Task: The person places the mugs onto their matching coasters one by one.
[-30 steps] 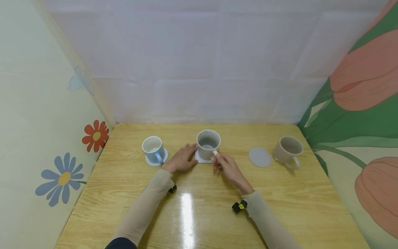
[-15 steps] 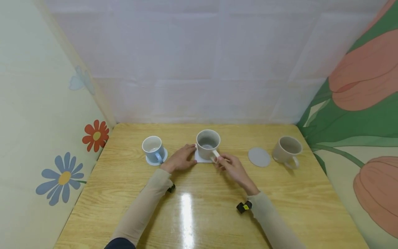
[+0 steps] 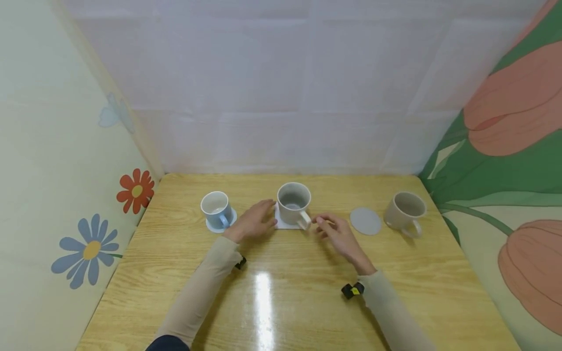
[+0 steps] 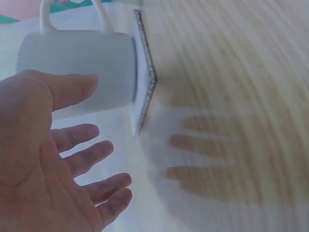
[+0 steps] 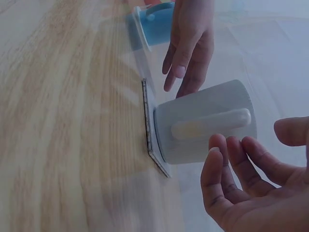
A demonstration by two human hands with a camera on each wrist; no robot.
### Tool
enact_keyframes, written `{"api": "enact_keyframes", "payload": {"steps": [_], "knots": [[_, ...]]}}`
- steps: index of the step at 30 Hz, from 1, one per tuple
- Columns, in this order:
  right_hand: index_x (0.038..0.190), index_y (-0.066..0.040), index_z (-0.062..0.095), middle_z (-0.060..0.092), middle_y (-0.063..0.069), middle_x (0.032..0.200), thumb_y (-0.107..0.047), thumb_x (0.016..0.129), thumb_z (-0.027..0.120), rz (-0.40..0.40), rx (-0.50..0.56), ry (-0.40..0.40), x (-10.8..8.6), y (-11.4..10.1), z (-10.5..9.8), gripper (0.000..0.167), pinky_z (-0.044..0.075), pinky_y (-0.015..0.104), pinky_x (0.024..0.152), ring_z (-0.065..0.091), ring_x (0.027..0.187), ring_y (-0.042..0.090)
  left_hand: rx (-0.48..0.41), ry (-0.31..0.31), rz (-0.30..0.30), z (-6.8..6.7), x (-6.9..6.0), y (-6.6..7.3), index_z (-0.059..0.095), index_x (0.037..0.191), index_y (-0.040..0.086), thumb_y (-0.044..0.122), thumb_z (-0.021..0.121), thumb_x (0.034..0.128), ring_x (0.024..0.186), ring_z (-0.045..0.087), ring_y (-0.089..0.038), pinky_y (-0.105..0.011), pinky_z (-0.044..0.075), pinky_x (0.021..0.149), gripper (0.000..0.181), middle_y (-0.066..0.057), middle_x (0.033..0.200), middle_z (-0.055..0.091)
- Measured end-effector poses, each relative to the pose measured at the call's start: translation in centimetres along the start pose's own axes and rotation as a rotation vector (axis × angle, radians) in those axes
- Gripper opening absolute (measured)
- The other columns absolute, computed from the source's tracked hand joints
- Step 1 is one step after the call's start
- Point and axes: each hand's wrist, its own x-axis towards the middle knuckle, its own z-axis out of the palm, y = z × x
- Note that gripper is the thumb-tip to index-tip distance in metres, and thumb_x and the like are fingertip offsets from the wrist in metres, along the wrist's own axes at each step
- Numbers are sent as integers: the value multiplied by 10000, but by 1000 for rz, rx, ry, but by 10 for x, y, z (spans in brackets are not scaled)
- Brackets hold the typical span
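Note:
A white mug (image 3: 291, 207) stands upright on a white square coaster (image 3: 283, 224) near the table's back middle, its handle (image 3: 304, 220) toward the front right. My left hand (image 3: 253, 222) hovers just left of the mug, fingers spread and holding nothing; in the left wrist view its thumb (image 4: 72, 91) overlaps the mug. My right hand (image 3: 338, 235) is a little right of the handle, apart from it, with loosely bent fingers and nothing between them. The right wrist view shows a gap between thumb and fingers (image 5: 246, 169).
On the left a blue mug (image 3: 217, 209) stands on a round pale coaster (image 3: 233, 218). Toward the right lies a round grey coaster (image 3: 366, 221), and a beige mug (image 3: 405, 213) stands on the bare wood beside it. Fabric panels border the wooden table (image 3: 303, 292).
My right hand has let go of the white mug's handle and drawn back to the right. The left hand has lifted slightly away from the coaster's left side. The mug has stayed put.

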Motion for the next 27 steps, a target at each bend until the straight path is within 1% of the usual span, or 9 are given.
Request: {"api": "enact_keyframes", "payload": {"steps": [5, 8, 13, 16, 19, 23, 27], "knots": [[1312, 74, 654, 682, 289, 1297, -180, 1137, 528, -29, -61, 16, -4, -4, -14, 333, 660, 511, 849, 722, 1035, 453, 11, 35, 20, -4, 1, 4, 361, 1633, 4, 273, 620, 1084, 1577, 352, -430, -568, 281, 1316, 664, -236, 1698, 367], [1327, 60, 650, 686, 277, 1303, -189, 1137, 532, -36, -103, 27, -8, -7, -25, 335, 662, 462, 837, 730, 1020, 414, -12, 62, 29, -8, 1, 8, 361, 1634, 7, 251, 637, 1078, 1575, 358, -427, -567, 285, 1315, 667, -229, 1695, 376], [1325, 51, 652, 688, 271, 1302, -175, 1134, 539, -60, -144, 64, -17, -12, -44, 317, 646, 345, 800, 741, 988, 293, -37, 94, 23, -14, 0, 15, 309, 1663, 25, 282, 602, 1098, 1586, 339, -417, -568, 274, 1318, 686, -203, 1718, 345], [1308, 59, 657, 691, 278, 1290, -155, 1129, 546, -78, -156, 87, -21, -14, -55, 301, 634, 295, 779, 744, 967, 225, -25, 104, 26, -18, -1, 18, 295, 1668, 25, 326, 564, 1114, 1590, 330, -414, -563, 265, 1323, 686, -201, 1726, 329], [1321, 62, 643, 680, 286, 1300, -164, 1133, 540, -78, -173, 98, -24, -16, -66, 312, 618, 259, 779, 729, 959, 137, -18, 115, 40, -22, -2, 21, 301, 1666, 24, 363, 528, 1127, 1588, 334, -416, -565, 267, 1321, 676, -207, 1724, 331], [1335, 74, 628, 666, 308, 1304, -167, 1137, 527, -79, -177, 125, -28, -19, -80, 328, 613, 243, 788, 710, 953, 64, -6, 136, 56, -25, -3, 24, 295, 1670, 36, 385, 494, 1137, 1587, 335, -417, -568, 268, 1320, 668, -201, 1727, 328], [1310, 98, 637, 675, 303, 1263, -128, 1129, 532, -120, -190, 165, -32, -19, -90, 307, 625, 249, 765, 722, 929, 65, 14, 153, 74, -27, -5, 30, 304, 1668, 42, 376, 501, 1137, 1583, 347, -404, -552, 277, 1321, 657, -191, 1722, 342]]}}
